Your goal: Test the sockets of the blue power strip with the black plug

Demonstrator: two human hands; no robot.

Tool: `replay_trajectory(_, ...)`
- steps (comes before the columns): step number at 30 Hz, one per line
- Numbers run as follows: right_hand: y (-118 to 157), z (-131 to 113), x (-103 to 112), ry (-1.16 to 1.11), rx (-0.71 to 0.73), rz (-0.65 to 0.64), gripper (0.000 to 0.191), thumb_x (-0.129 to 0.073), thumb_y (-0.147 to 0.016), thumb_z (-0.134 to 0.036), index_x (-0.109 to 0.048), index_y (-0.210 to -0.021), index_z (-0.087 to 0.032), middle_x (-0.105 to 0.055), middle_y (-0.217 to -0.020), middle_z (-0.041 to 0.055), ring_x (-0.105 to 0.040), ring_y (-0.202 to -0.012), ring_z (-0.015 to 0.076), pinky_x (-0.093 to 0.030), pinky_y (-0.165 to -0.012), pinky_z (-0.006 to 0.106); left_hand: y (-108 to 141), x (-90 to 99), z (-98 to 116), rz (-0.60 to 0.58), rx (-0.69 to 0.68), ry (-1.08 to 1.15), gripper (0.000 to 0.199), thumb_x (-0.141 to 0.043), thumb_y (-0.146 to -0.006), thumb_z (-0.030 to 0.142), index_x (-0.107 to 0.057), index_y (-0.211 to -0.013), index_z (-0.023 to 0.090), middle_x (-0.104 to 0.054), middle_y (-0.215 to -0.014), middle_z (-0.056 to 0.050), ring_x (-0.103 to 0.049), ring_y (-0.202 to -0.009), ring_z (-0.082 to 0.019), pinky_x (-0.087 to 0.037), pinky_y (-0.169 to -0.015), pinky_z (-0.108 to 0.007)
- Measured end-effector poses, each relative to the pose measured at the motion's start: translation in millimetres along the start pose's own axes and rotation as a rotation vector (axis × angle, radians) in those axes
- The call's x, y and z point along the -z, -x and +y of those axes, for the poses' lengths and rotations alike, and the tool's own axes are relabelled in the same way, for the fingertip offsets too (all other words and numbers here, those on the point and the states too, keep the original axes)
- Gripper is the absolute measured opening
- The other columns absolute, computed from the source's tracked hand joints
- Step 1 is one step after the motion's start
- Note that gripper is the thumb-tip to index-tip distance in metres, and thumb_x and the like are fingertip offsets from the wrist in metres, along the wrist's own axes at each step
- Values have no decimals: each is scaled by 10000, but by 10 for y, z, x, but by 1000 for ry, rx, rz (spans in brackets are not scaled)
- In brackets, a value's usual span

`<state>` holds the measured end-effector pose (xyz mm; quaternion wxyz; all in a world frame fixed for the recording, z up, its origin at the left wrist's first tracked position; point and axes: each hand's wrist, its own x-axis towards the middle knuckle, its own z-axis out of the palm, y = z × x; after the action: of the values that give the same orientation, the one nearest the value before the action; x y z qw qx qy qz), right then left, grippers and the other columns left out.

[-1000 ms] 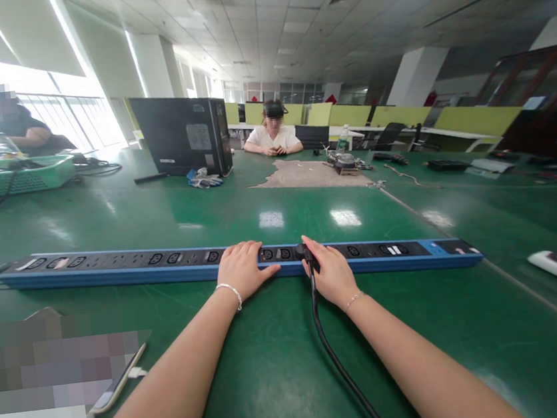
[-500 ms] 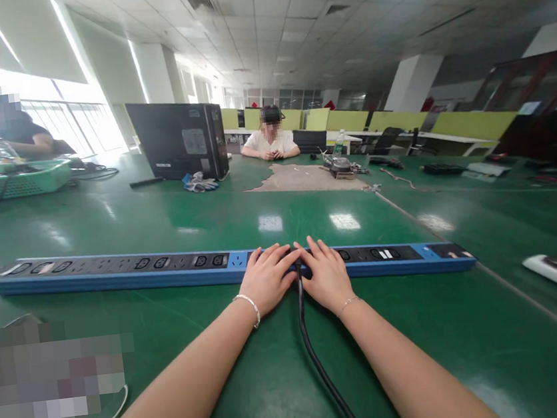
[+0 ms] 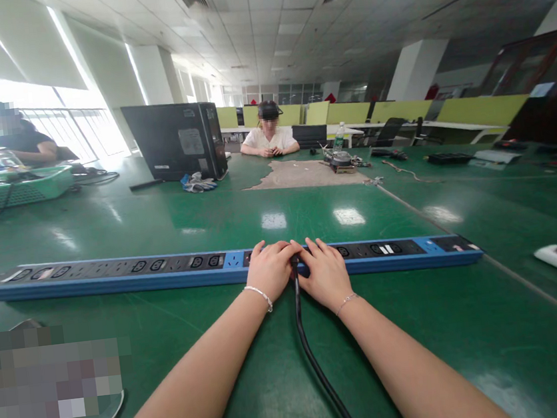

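Left hand (image 3: 270, 269): you pinch the plug (image 3: 294, 260) from its left, fingers bent over the strip (image 3: 116, 281).
Right hand (image 3: 327, 274): you pinch it from the right — other fingers spread across the strip.
Plug: between your hands, touching both, mostly hidden.
Cable (image 3: 300, 320): runs from the plug toward you.
Strip: crosswise on the tabletop (image 3: 472, 321) — under both hands.
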<state>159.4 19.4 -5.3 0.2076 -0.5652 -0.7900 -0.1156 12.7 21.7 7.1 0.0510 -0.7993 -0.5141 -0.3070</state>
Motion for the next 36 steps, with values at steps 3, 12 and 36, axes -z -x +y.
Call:
replay_trajectory(3,2,-3,-9,-19,-2,15,543,-492,-794,-450,-456,-1300,-254,-461,-1337,87,-353,-1244,272,-252,-983,420,-20,-1,-7,-26,-6,8,363,-439,-844,194,-566,-1139,364,-641,-1078,20,-580,-967,-153,-320,-986,-401)
replay_trajectory(12,-3,-28,6,-32,-3,20,457,-472,-798,-427,-545,-1185,-195,-477,-1321,102,-363,-1229,274,-251,-975,416,-15,20,-32,-68,-29,21,382,-467,-832,202,-545,-1182,332,-634,-1064,5,-565,-944,-162,-425,-880,-323)
replay_trajectory(36,-1,-35,-55,-26,-8,45,596,-497,-755,-533,-499,-1256,-211,-483,-1316,91,-357,-1226,271,-222,-985,431,-78,366,-429,356,327,277,294,-479,-835,290,-582,-1107,243,-665,-989,-23,-599,-910,-174,-456,-843,-315)
